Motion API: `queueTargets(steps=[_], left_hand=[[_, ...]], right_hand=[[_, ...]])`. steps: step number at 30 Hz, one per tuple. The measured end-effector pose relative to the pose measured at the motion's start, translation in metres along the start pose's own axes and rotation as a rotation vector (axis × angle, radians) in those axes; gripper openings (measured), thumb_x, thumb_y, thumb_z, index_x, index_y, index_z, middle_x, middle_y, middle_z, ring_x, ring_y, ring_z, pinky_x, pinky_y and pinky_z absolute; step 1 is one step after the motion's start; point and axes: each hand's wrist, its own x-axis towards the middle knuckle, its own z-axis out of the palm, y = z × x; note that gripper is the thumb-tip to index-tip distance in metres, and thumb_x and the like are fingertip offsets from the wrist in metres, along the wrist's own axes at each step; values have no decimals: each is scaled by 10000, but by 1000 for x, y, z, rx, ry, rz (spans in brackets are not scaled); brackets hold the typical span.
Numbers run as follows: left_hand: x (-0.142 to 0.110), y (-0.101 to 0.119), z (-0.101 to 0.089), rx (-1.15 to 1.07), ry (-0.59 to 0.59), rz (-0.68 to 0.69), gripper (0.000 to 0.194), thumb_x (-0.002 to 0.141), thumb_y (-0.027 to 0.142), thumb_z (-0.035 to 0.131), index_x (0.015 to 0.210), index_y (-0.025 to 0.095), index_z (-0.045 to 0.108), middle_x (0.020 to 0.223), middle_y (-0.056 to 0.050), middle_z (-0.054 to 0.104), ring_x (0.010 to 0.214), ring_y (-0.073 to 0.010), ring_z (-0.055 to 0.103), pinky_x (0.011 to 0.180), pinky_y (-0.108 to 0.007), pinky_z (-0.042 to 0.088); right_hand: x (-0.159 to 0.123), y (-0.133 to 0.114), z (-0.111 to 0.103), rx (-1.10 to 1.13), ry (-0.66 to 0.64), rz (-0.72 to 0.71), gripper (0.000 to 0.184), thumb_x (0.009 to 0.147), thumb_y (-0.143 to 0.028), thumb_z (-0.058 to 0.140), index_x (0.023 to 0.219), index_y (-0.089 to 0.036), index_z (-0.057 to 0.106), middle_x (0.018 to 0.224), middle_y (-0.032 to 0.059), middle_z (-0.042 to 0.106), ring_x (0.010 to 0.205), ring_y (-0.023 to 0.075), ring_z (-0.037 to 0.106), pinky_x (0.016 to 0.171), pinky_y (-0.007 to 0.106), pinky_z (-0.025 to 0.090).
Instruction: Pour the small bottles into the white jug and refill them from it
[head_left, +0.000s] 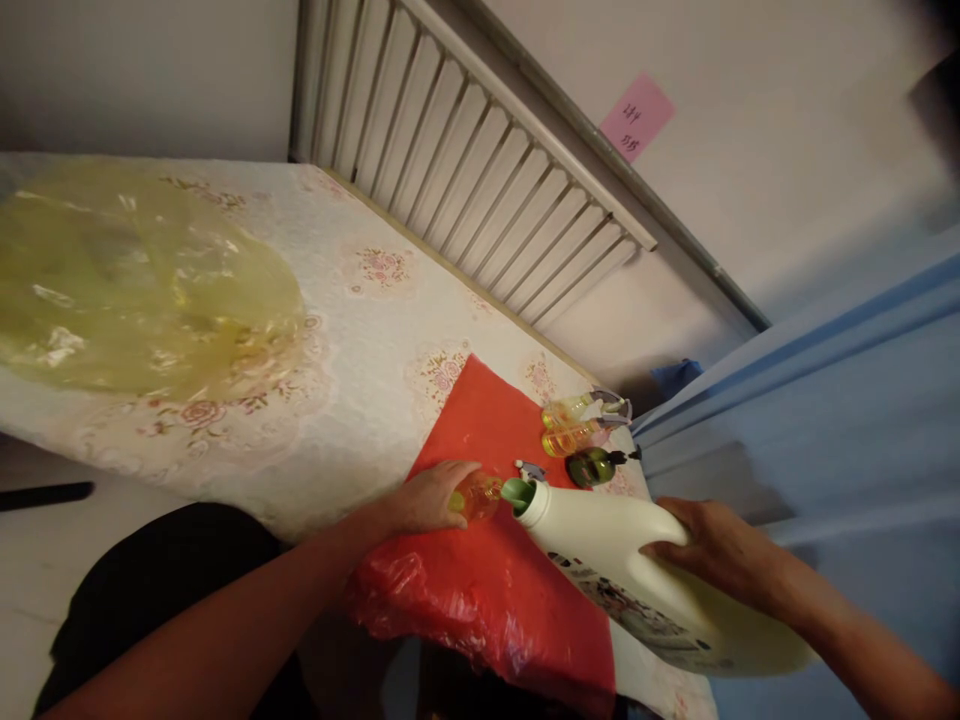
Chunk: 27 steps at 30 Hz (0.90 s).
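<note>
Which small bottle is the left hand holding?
The see-through bottle over the red sheet, neck towards the pale jug; the yellow bottle, orange bottle and dark green bottle sit near the blue curtain.

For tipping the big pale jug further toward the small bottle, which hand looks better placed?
Probably the right hand: it grips the jug, whose mouth is close to the small bottle's neck. The left hand is occupied holding the small bottle.

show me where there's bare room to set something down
Free: the flowered tablecloth between the yellow bag and the red sheet, bordered by the radiator behind. Crowded: the sheet's edge near the blue curtain, with the small bottles, and around the large jug.
</note>
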Motion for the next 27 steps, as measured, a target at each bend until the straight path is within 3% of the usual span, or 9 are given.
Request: queueTargets(steps=[27], left_hand=[[-1,3,-3,13,-15,-16,823,653,291,698,1397,208,358,1428,-102,462,1313,-281,426,1100,-394,343]], right_hand=[[1,-4,-3,-28,-19,7,218,805,-391,557,864,-192,624,806,56,721,692,195,643,588,255,430]])
